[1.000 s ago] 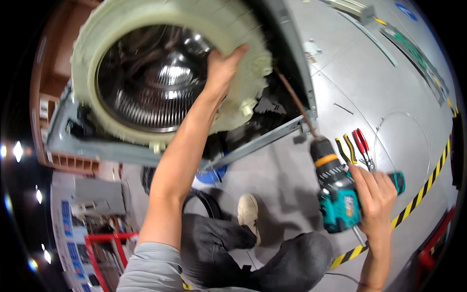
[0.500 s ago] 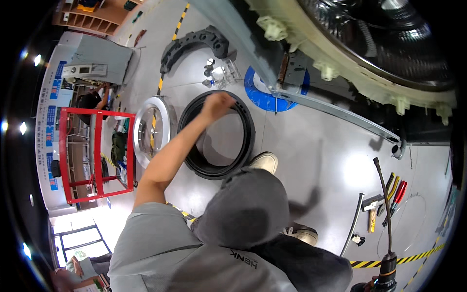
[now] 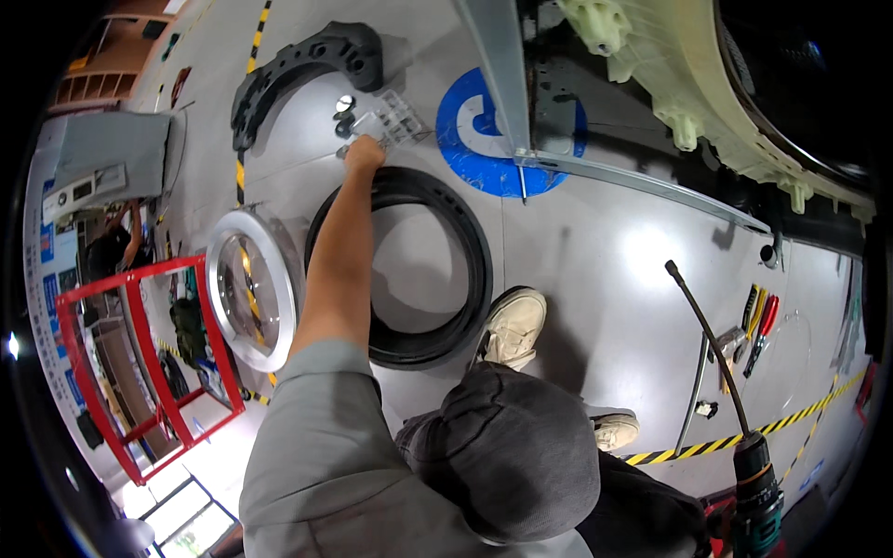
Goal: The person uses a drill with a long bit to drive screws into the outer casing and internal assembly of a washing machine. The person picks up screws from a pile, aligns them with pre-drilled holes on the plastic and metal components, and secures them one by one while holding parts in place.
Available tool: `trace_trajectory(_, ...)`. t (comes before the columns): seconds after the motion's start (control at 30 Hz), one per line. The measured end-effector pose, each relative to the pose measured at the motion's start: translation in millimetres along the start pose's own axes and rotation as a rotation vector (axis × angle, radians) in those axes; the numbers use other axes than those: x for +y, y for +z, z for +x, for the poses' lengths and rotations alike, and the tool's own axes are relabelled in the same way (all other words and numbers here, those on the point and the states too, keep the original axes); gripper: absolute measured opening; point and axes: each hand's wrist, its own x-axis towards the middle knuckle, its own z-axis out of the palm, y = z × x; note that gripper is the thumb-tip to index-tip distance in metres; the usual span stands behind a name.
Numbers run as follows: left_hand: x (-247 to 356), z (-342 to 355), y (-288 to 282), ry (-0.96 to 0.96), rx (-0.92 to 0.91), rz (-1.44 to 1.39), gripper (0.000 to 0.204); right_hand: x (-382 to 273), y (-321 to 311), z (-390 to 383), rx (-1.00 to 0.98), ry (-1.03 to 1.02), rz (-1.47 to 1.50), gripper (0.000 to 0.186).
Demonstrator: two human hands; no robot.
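Note:
My left hand (image 3: pixel 366 153) reaches down beside a clear compartment box (image 3: pixel 395 119) and a few small dark and silvery parts (image 3: pixel 345 116) on the floor. Its back faces up, hiding the fingers and anything in them. Under my left forearm lies a large black ring (image 3: pixel 442 209), like a washing-machine door seal. At the lower right, a power drill (image 3: pixel 755 484) with a long, thin, dark shaft (image 3: pixel 704 335) points up and forward. My right hand is around its grip, mostly hidden at the lower edge.
A washing machine's pale tub (image 3: pixel 693 56) and metal frame (image 3: pixel 642 181) stand upper right. A silver-rimmed round door (image 3: pixel 216 298) and red rack (image 3: pixel 149 344) are left. A dark curved counterweight (image 3: pixel 307 65) lies beyond the box. Red-handled pliers (image 3: pixel 765 325) lie right, near my shoes (image 3: pixel 514 325).
My left hand has moved from over the black ring's far side to the small parts beside the clear box. The whole view has shifted. The drill stays at the lower right.

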Motion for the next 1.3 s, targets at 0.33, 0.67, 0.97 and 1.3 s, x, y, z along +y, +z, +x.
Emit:
trace_trajectory(0.33,40.2,-96.7,-72.8,0.53,-0.123,-0.79,0.026,30.9,-56.4,-74.1,0.089,0.157,0.031,0.045)
trace_trajectory(0.67,211.7,-341.0,-132.0,0.983,-0.997,-1.397,0.015,66.2,-80.6,-95.2,0.143,0.166,0.142,0.046)
trace_trajectory(0.97,303.1,-397.4,-171.2,1.186,-1.111,-1.217,0.011,106.2,-85.0,-115.8,0.228,0.19,0.355,0.048)
trace_trajectory(1.3,393.4,-484.0,-211.0,1.257,-1.318,-1.159,0.01,137.6,-62.2,-120.5,0.268,0.2,0.726,0.05)
